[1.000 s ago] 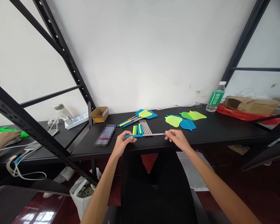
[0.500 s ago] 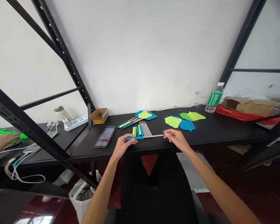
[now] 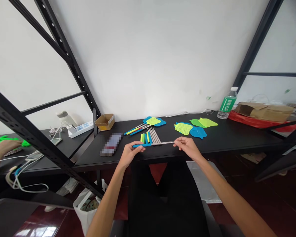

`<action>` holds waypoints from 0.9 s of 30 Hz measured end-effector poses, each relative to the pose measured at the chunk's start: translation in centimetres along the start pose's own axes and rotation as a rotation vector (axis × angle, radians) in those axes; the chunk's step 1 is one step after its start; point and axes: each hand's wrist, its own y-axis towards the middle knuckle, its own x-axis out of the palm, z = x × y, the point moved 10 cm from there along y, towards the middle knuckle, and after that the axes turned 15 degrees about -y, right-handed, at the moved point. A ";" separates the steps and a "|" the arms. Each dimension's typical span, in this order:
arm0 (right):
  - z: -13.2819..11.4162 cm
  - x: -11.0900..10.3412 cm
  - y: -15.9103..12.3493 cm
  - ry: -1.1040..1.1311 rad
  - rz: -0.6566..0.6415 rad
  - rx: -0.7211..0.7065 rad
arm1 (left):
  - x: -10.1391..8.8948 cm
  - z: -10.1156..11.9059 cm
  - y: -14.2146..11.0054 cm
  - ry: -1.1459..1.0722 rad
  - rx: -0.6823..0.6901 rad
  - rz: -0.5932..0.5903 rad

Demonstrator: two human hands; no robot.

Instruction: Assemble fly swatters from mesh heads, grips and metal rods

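My left hand (image 3: 131, 154) is closed round the blue handle (image 3: 142, 145) of a fly swatter without a head. From it a thin metal rod (image 3: 162, 143) runs level to the right, and my right hand (image 3: 186, 146) pinches its far tip. Behind my left hand lie several loose handles (image 3: 145, 137) in yellow, green and blue, beside a row of metal rods (image 3: 154, 135). Complete fly swatters (image 3: 153, 121) rest farther back. Loose swatter heads (image 3: 183, 128) in yellow and blue, and green and yellow ones (image 3: 204, 122), lie flat beyond my right hand.
A phone (image 3: 111, 144) and a small open cardboard box (image 3: 105, 122) are on the black table at left. A water bottle (image 3: 227, 103) stands at right near a red bag with cardboard (image 3: 263, 113). Past the shelf post, another person's hand (image 3: 6, 147) touches green material.
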 end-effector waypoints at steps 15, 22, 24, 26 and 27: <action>-0.7 0.2 -0.1 0.060 -0.032 -0.009 | -0.3 -0.3 0.1 -0.054 0.000 0.012; -0.5 0.2 0.0 0.079 -0.026 -0.007 | -0.3 -0.3 0.1 -0.048 0.006 0.010; -0.6 0.2 -0.1 0.060 -0.026 -0.014 | -0.3 -0.3 0.1 -0.046 0.003 0.011; -0.7 0.2 -0.1 0.031 -0.027 -0.023 | -0.4 -0.3 0.1 -0.042 0.001 0.014; -0.8 0.1 -0.1 0.014 -0.027 -0.027 | -0.4 -0.3 0.1 -0.039 0.000 0.016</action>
